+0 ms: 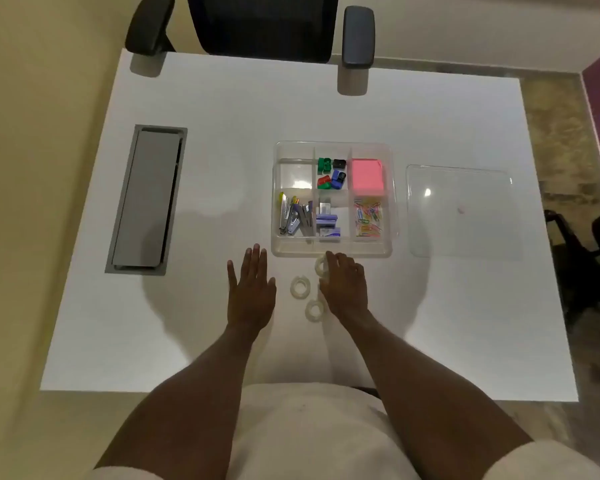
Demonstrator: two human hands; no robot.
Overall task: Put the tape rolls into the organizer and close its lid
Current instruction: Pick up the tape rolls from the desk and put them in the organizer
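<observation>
our left hand [252, 292] flat, fingers spread, holding nothing; right hand [343, 285] pinching a tape roll [321, 265] | clear lid [461, 211] off, right of open organizer [333, 251] | two tape rolls [299, 287] near it on table [222, 133]

The organizer [333, 252] is clear plastic on a white surface [222, 133]. Inside it lie a pink pad [367, 176], green, red, blue and black clips [331, 173], and multicoloured paperclips [368, 218]. Just beside it lie 3 translucent whitish tape rolls [299, 287].
</observation>
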